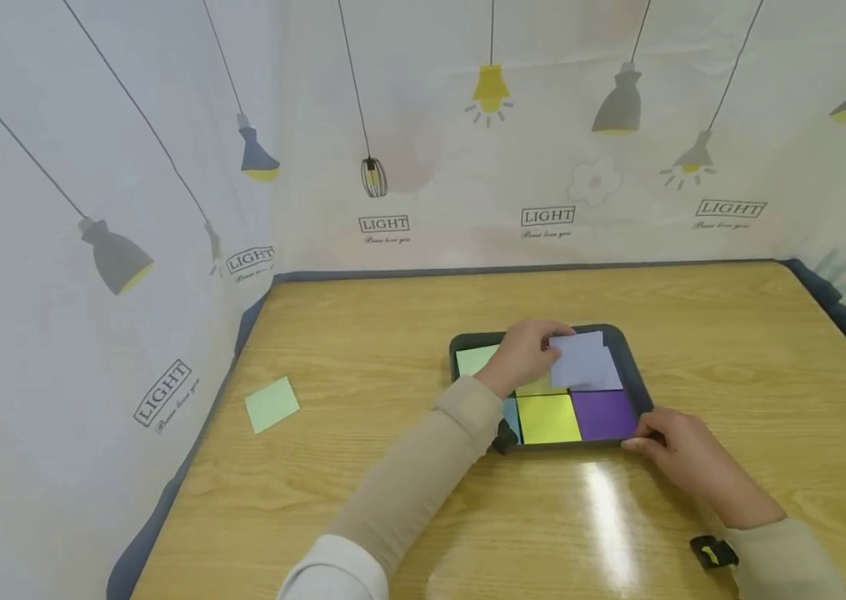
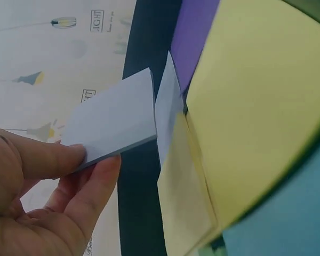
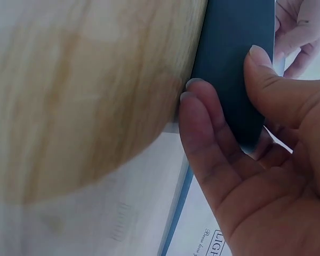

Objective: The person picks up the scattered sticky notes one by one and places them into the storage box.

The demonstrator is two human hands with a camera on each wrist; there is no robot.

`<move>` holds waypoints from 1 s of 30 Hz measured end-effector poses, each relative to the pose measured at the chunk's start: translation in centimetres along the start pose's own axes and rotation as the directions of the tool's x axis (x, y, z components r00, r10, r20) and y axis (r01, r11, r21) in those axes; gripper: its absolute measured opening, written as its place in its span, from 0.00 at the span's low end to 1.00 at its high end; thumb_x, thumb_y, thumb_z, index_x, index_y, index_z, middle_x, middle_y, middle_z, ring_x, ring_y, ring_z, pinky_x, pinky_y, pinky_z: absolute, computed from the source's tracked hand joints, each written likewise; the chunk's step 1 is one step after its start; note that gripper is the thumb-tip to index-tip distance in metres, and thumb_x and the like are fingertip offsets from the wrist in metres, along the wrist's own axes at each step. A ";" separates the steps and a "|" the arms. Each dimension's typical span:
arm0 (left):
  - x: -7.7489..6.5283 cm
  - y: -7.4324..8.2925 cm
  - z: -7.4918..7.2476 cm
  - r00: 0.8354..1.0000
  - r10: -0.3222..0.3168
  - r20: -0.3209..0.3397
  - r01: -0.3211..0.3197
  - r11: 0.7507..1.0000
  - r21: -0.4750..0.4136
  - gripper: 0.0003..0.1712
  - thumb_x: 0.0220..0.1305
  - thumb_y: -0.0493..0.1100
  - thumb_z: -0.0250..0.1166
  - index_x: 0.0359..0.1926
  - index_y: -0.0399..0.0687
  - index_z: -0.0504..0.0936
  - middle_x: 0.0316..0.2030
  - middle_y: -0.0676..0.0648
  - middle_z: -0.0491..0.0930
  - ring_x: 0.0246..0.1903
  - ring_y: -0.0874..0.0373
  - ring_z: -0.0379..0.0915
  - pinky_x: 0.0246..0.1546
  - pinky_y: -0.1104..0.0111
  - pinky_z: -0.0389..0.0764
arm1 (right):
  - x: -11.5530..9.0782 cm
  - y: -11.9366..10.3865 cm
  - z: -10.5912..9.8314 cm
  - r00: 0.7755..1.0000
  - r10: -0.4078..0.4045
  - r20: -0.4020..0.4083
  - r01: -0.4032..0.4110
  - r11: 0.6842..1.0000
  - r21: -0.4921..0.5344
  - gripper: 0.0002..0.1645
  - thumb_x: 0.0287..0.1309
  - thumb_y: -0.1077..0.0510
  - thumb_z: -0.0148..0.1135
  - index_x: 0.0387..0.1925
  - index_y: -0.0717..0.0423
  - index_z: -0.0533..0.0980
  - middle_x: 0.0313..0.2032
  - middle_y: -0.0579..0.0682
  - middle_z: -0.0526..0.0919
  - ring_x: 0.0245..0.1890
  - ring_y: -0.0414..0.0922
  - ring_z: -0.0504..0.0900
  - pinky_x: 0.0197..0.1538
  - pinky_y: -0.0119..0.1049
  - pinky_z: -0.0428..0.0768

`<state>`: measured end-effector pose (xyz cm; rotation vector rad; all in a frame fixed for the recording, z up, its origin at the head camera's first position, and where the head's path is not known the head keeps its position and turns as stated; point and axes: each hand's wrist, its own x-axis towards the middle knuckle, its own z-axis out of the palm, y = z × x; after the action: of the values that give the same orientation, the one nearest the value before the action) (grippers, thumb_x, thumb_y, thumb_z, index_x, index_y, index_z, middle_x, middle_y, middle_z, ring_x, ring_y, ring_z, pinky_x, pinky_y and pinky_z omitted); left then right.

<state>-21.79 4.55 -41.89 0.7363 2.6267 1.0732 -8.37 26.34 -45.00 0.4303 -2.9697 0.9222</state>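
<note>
A dark tray [image 1: 640,379] on the table holds square paper notes in two rows. My left hand [image 1: 522,357] pinches a pale lavender paper note [image 1: 577,362] between thumb and fingers, above the tray's back right part. More pale lavender paper [image 1: 610,377] lies beneath it. In the left wrist view the held note [image 2: 109,117] is tilted and looks several sheets thick. Purple [image 1: 604,416], bright yellow [image 1: 548,419] and blue [image 1: 511,415] notes form the front row; pale green [image 1: 475,359] and pale yellow ones sit behind, partly hidden. My right hand [image 1: 681,454] grips the tray's front right corner.
A loose pale green note [image 1: 272,405] lies on the wooden table [image 1: 362,333], left of the tray. A printed cloth [image 1: 438,192] with lamp drawings stands around the table's back and sides. Black straps [image 1: 713,552] are at my wrists.
</note>
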 end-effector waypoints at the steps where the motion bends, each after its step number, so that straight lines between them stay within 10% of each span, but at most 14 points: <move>1: 0.1 0.1 0.2 1.000 -0.005 0.003 0.005 1.000 -0.006 0.20 0.63 0.37 0.55 0.54 0.59 0.77 0.49 0.55 0.77 0.37 0.65 0.68 0.32 0.75 0.73 | 0.0 0.0 0.0 1.000 -0.001 -0.003 0.001 1.000 0.002 0.12 0.49 0.53 0.66 0.18 0.47 0.72 0.21 0.44 0.70 0.21 0.38 0.65 0.23 0.34 0.67; 15: 1.2 1.4 2.4 0.995 -0.060 0.077 0.060 0.998 -0.002 0.25 0.63 0.33 0.48 0.58 0.58 0.73 0.49 0.52 0.76 0.36 0.64 0.67 0.24 0.74 0.71 | -0.1 0.1 0.1 1.000 -0.015 -0.021 0.015 1.000 -0.005 0.13 0.50 0.54 0.66 0.17 0.47 0.71 0.20 0.43 0.69 0.20 0.37 0.64 0.22 0.33 0.66; 23: 1.2 1.8 2.7 0.984 -0.139 0.110 0.143 0.989 -0.024 0.32 0.61 0.34 0.50 0.64 0.64 0.65 0.32 0.51 0.74 0.15 0.63 0.57 0.12 0.72 0.62 | 0.0 0.3 0.3 1.000 -0.017 -0.019 0.017 1.000 -0.005 0.12 0.49 0.55 0.66 0.17 0.47 0.72 0.20 0.43 0.69 0.21 0.38 0.64 0.23 0.33 0.67; 30: 1.1 1.7 3.0 0.963 -0.153 0.222 0.165 0.986 -0.034 0.37 0.61 0.38 0.53 0.68 0.71 0.56 0.57 0.54 0.69 0.09 0.63 0.54 0.10 0.73 0.64 | 0.0 0.3 0.1 1.000 -0.007 -0.015 0.007 1.000 -0.013 0.13 0.49 0.54 0.66 0.17 0.47 0.71 0.20 0.44 0.69 0.21 0.38 0.64 0.23 0.34 0.67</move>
<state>-21.00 7.93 -42.82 0.5841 2.4160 0.9536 -8.45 26.48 -45.26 0.4312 -2.9566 0.9012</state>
